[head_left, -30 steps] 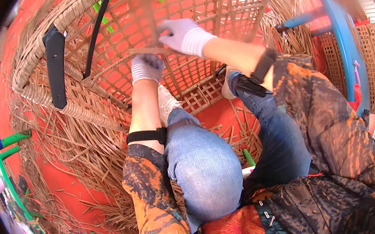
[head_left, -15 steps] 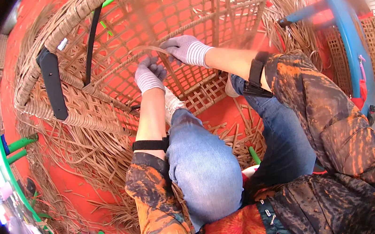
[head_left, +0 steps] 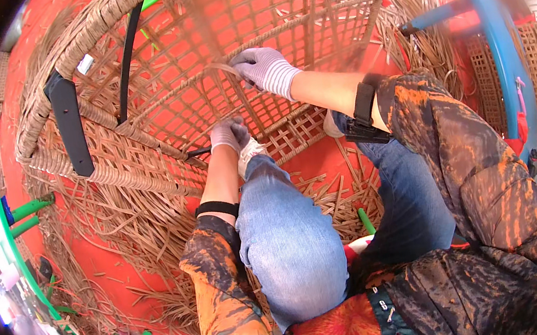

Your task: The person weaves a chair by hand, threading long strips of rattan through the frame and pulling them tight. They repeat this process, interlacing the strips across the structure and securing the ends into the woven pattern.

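The big woven frame (head_left: 103, 18) is in front of me, over the red floor (head_left: 309, 169). My right hand (head_left: 262, 68) is in front of the middle of the frame. Its thumb and fingers look pinched on a thin brown strip (head_left: 226, 68), which sticks out to the left, in front of the frame's holes. My left hand (head_left: 229, 134) is in front of the low part of the frame, near my white shoe (head_left: 252, 157). Its fingers are curled in, but I cannot tell if they pinch anything.

I think the strip could crack if I bend it too hard, because it looks thin and dry. It could slip out of my glove if I pinch too softly, or its end could catch in one of the frame's holes. A hard pull could make the frame slide or tip, since I cannot see either hand holding it firm. The black strap (head_left: 130, 60) on the frame's left side could snag the strip if I swing it wide. A messy heap of loose strips (head_left: 124, 207) lies below the frame's left side, and it could tangle with my foot if I step there
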`<action>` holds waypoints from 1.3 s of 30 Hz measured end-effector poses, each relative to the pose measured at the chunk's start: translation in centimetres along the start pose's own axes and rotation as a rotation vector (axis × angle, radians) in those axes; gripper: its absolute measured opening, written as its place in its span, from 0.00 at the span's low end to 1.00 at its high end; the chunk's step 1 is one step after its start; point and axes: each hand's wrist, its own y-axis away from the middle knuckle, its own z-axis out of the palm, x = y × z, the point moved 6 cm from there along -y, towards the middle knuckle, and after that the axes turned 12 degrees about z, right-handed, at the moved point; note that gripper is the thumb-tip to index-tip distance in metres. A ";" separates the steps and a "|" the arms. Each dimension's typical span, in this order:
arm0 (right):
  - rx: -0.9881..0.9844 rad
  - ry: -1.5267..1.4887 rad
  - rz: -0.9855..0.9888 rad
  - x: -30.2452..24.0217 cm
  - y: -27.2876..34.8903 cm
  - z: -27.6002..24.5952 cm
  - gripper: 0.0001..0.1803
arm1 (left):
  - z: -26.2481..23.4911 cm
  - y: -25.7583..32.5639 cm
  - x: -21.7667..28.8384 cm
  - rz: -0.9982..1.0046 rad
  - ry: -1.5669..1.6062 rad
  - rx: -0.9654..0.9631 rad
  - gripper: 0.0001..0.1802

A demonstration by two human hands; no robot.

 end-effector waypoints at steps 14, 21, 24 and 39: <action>-0.165 0.334 -0.140 1.0 -3.5 1.1 0.16 | -3.4 -3.0 -2.4 0.272 -1.889 -0.196 0.22; -0.185 0.264 -0.158 1.9 -4.0 0.0 0.17 | -2.4 -2.2 -0.9 0.233 -1.713 -0.094 0.22; -0.280 0.192 -0.092 0.2 -1.9 1.2 0.17 | -1.4 0.3 -0.3 0.245 -1.790 -0.189 0.23; -0.276 0.186 0.008 0.7 -2.2 1.6 0.18 | 4.4 3.5 0.3 0.545 -2.181 -0.484 0.21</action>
